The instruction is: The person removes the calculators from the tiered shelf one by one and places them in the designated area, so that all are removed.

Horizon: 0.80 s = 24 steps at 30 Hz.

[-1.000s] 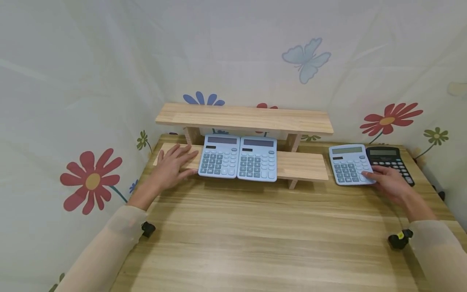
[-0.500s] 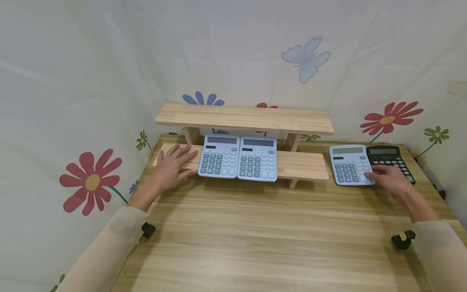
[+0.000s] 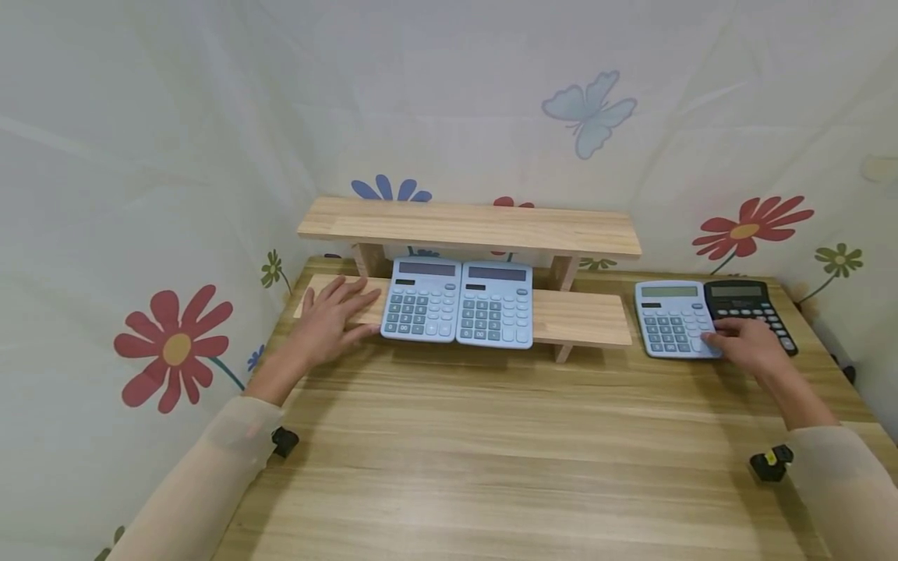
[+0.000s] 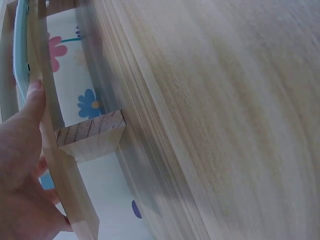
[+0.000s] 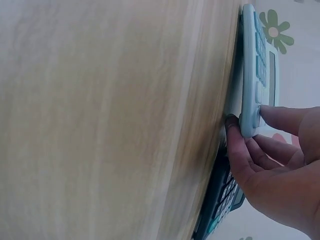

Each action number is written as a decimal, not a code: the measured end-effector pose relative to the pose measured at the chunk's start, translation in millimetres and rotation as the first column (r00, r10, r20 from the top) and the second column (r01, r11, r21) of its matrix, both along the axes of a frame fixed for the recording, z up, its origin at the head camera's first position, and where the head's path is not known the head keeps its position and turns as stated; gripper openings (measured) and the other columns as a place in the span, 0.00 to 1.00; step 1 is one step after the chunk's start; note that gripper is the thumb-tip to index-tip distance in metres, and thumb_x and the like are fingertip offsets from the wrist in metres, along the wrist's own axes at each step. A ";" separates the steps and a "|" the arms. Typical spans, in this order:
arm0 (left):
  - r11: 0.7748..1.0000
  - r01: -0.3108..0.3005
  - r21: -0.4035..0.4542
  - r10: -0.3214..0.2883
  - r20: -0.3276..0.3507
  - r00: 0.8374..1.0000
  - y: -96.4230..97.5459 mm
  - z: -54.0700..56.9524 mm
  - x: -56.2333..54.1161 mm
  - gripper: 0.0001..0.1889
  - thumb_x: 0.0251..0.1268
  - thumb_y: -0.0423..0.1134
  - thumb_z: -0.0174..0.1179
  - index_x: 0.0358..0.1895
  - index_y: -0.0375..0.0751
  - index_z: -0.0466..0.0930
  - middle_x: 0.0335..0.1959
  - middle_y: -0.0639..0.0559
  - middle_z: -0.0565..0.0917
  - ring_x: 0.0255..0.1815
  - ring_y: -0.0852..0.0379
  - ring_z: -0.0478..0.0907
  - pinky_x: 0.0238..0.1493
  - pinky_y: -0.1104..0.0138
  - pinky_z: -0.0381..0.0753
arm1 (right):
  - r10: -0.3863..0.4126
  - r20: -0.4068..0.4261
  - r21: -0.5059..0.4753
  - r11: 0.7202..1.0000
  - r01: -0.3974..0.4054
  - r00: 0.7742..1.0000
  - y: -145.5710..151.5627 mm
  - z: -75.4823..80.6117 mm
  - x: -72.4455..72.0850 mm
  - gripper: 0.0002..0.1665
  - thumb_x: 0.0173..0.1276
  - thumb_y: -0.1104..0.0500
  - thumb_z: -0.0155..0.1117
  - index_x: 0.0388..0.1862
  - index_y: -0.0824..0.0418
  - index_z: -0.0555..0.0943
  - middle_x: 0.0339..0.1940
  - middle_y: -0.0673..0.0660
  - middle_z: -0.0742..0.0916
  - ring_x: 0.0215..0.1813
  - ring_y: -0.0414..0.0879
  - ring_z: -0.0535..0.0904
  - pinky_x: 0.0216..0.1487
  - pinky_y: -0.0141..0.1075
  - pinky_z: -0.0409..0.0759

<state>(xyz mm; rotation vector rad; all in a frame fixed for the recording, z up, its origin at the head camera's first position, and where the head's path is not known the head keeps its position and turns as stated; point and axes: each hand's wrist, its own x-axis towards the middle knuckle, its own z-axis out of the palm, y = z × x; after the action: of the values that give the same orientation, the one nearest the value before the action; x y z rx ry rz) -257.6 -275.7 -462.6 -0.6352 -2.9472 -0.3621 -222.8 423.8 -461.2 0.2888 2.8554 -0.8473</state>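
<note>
My right hand (image 3: pixel 754 347) pinches the lower right corner of a light blue calculator (image 3: pixel 666 321) at the right of the table, thumb on top and fingers beneath. In the right wrist view that calculator (image 5: pixel 247 75) is slightly tilted, a gap showing under its edge. Beside it, partly behind the hand, lies a black calculator (image 3: pixel 747 294). My left hand (image 3: pixel 326 323) rests with spread fingers on the left end of the lower wooden shelf (image 3: pixel 585 318). Its thumb reaches the edge of the left of two blue calculators (image 3: pixel 421 300); the other calculator (image 3: pixel 495 305) sits alongside.
Above and behind the lower board runs an upper shelf board (image 3: pixel 470 226) on wooden supports. The wood-grain table (image 3: pixel 491 452) extends toward me. A flower-printed curtain (image 3: pixel 449 101) hangs behind and at both sides.
The right-hand blue calculator has settled slightly lower and to the right, standing straighter beside the black one. My right hand moved with it, while the left hand stayed put.
</note>
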 end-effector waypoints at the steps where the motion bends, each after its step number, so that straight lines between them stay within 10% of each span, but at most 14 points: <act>1: 1.000 0.001 0.001 -0.001 -0.001 1.000 0.1 0.0 0.0 0.38 0.75 0.66 0.60 0.83 0.57 0.66 0.85 0.47 0.60 0.86 0.34 0.48 0.75 0.23 0.38 | -0.006 0.000 0.006 1.000 0.006 1.000 -0.1 -0.5 0.0 0.39 0.84 0.52 0.56 0.73 0.85 0.62 0.68 0.86 0.68 0.62 0.76 0.68 0.65 0.70 0.70; 24: 1.000 0.006 -0.003 -0.006 -0.024 1.000 -0.6 -4.2 -2.4 0.38 0.74 0.66 0.60 0.82 0.58 0.67 0.85 0.48 0.60 0.85 0.34 0.49 0.75 0.23 0.39 | -0.061 -0.152 0.123 0.989 0.080 0.987 -9.8 -7.2 1.6 0.28 0.80 0.58 0.63 0.64 0.83 0.75 0.59 0.83 0.79 0.55 0.74 0.74 0.57 0.66 0.75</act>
<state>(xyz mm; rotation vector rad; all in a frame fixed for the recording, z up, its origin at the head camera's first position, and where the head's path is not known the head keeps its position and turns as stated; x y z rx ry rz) -260.0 -276.3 -466.8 -0.6448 -2.9237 -0.3483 -221.2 414.0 -468.3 0.3584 3.0611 -0.7265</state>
